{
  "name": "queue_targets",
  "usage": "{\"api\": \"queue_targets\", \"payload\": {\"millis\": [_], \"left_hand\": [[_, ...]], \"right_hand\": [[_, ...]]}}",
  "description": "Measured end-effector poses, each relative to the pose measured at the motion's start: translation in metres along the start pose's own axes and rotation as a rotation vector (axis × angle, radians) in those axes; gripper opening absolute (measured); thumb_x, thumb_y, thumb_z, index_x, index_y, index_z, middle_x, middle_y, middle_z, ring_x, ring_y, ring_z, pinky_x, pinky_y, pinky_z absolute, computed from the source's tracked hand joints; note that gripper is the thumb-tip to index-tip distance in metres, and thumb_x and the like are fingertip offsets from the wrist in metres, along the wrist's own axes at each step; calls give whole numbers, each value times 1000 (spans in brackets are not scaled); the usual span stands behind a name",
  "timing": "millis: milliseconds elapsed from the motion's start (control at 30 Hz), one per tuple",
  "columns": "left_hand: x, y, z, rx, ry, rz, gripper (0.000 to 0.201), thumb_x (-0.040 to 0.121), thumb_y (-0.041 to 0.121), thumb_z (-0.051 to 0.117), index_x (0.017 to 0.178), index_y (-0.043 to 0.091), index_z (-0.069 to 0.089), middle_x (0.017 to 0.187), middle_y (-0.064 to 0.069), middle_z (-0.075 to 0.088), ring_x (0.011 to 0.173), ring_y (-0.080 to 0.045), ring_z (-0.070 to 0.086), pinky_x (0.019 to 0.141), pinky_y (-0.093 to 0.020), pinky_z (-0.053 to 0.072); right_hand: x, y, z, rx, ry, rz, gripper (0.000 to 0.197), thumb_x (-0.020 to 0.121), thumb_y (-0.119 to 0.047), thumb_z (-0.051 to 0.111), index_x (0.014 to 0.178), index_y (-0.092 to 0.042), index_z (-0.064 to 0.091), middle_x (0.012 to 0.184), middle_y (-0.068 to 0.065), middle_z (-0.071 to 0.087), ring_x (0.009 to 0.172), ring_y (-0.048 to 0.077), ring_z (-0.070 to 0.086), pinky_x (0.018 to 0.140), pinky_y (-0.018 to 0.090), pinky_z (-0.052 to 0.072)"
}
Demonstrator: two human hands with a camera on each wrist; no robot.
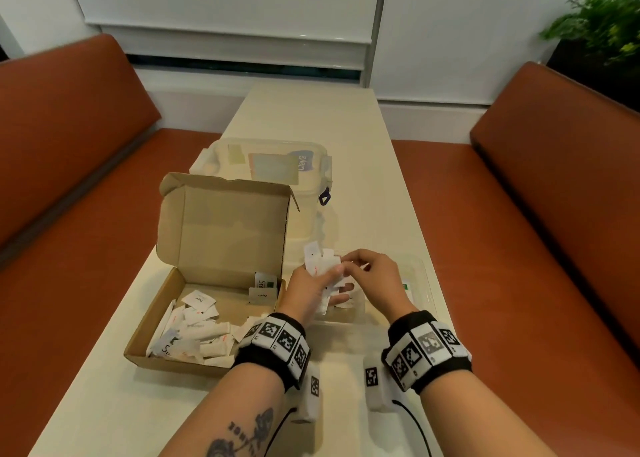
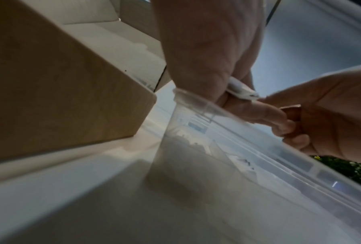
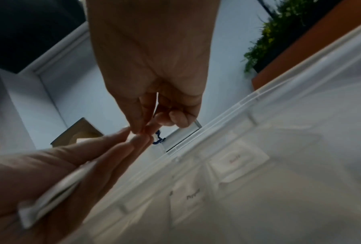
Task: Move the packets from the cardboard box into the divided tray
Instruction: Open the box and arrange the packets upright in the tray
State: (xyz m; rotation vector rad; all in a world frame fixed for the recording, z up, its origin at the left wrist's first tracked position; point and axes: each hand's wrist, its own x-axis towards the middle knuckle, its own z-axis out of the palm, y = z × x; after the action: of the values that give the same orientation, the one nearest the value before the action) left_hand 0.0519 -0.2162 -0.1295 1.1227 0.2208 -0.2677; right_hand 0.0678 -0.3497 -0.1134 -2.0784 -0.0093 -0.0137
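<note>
The open cardboard box [image 1: 149,325] lies on the left of the table with several white packets [image 1: 197,332] inside. Just to its right stands the clear divided tray [image 1: 420,283], where a few packets [image 3: 235,161] lie in its compartments. Over the tray's left end my left hand [image 1: 334,283] grips a bundle of white packets [image 1: 320,259], whose edges show as a stack of packets [image 3: 50,198] in the right wrist view. My right hand [image 1: 346,261] meets the left fingertips and pinches the top of one packet in that bundle. In the left wrist view a held packet [image 2: 240,90] pokes out above the tray rim [image 2: 196,102].
A clear lidded plastic container [image 1: 263,165] stands behind the box's raised lid [image 1: 225,235]. Orange bench seats [image 1: 519,248] flank the narrow cream table [image 1: 346,127]. A potted plant [image 1: 602,23] is at the far right.
</note>
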Motion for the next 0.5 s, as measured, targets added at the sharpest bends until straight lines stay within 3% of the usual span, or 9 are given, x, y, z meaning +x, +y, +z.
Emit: {"api": "queue_targets", "payload": {"millis": [200, 333, 500], "left_hand": [[-4, 1, 8, 85, -83, -66, 31, 83, 1, 68, 112, -1, 59, 83, -15, 66, 64, -23, 67, 55, -27, 56], [-2, 1, 8, 44, 15, -24, 26, 86, 9, 68, 108, 0, 59, 95, -19, 68, 73, -27, 72, 64, -34, 59], [1, -2, 7, 49, 51, 20, 17, 86, -1, 64, 102, 2, 62, 86, -13, 72, 75, -26, 73, 65, -35, 61]], "right_hand": [[-1, 1, -11, 117, -47, 51, 4, 79, -13, 72, 76, -14, 70, 72, -2, 65, 68, 7, 56, 64, 13, 42], [0, 8, -20, 185, 122, 80, 5, 81, -11, 71, 77, -11, 68, 73, 4, 68, 62, 7, 56, 58, 17, 45], [-5, 17, -21, 236, 169, 104, 5, 83, -14, 69, 84, -9, 66, 74, 3, 70, 60, 6, 58, 54, 16, 44]]}}
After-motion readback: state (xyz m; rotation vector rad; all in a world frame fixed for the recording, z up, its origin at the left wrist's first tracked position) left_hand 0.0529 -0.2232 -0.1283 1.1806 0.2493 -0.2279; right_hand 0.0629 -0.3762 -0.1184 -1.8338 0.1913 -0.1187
